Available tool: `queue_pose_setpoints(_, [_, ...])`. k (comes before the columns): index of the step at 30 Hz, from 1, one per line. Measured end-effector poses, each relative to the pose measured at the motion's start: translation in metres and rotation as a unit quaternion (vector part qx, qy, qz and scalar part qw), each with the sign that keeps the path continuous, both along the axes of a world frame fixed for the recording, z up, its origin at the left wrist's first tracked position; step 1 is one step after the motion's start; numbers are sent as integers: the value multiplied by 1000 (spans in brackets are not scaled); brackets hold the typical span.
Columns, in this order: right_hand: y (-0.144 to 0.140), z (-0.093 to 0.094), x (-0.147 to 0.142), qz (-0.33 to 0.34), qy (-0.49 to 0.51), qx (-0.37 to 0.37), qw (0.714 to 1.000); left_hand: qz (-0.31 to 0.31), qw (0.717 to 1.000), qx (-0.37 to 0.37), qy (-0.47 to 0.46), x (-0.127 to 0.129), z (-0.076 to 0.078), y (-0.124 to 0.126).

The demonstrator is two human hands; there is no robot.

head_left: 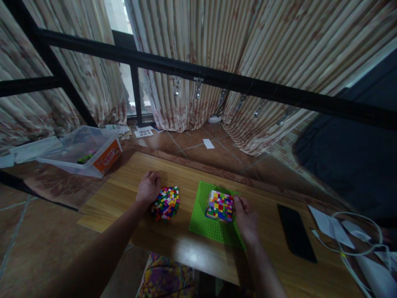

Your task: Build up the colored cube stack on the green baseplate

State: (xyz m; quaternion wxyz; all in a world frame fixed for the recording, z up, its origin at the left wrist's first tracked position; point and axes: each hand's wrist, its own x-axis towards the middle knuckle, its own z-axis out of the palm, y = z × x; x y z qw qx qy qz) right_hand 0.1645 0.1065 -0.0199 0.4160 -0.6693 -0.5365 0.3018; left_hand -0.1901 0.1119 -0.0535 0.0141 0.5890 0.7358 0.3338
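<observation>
Loose small building bricks in many colours lie in a pile (167, 203) on the wooden table. At the pile's upper left edge rests my left hand (149, 187), its fingers curled in; whatever they may hold is hidden. To the right, a green studded baseplate (197, 215) carries a square block of multicoloured bricks (219, 205). My right hand (247, 217) is at the block's right side, thumb and fingers drawn together against its edge. Any small brick between those fingertips is too small to make out.
A dark phone (297, 232) lies on the table right of my hand, with white cables (356, 252) and papers (330, 225) beyond it. A clear plastic bin (83, 151) stands at the left. A black metal rail (186, 66) crosses before the curtains (198, 33).
</observation>
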Motion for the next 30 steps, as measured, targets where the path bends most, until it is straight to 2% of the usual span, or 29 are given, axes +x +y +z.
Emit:
queue_pose_setpoints(6, [2,-8,-7,2,76,-42,996,7,1000,0,0,0,-1,0])
queue_pose_setpoints(11, [-1,-11,-10,-19,135,-34,990,12,1000,-3,1,0,0,-1])
queue_pose_setpoints(19, [-3,-11,-14,-35,111,-16,993,6,1000,-3,-9,-1,-3,0])
queue_pose_setpoints(26, [-4,-17,-7,-19,84,-48,995,0,1000,-4,-23,3,3,-4])
queue_pose_setpoints(30, [-3,-21,-2,-1,3,-58,998,3,999,-2,-35,4,4,-6])
